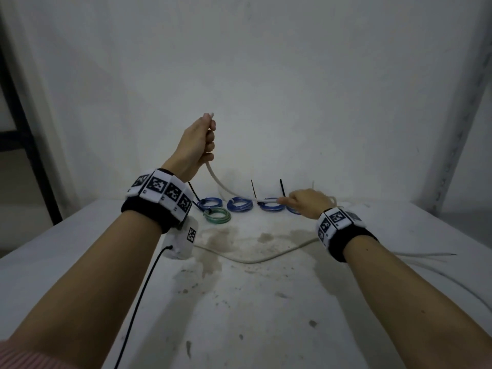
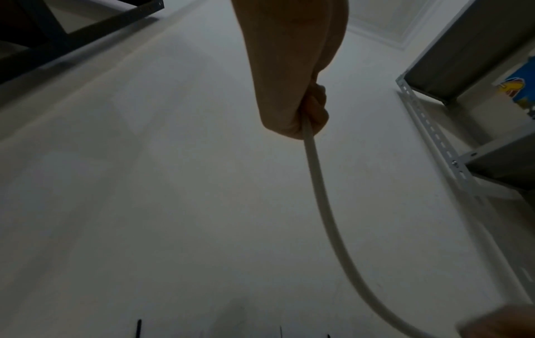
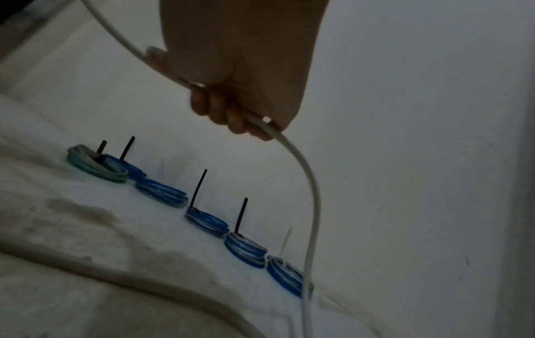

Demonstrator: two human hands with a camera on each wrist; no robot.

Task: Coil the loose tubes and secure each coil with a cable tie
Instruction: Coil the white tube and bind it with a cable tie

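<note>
On a stained white table [image 1: 266, 302], holding a white tube [image 1: 218, 182] above the blue coils [image 1: 239, 204]: left hand [image 1: 195, 147] fisting its end, right hand [image 1: 310, 202] curling around it lower.

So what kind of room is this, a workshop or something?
Probably a storeroom or plain workroom: slotted metal shelving stands by a bare white wall, and a stained white table holds tied tube coils.

A plain white wall [image 1: 266, 75] backs the stained white table [image 1: 253, 302] (dim light), grey metal shelving [image 2: 434, 137] alongside.
</note>
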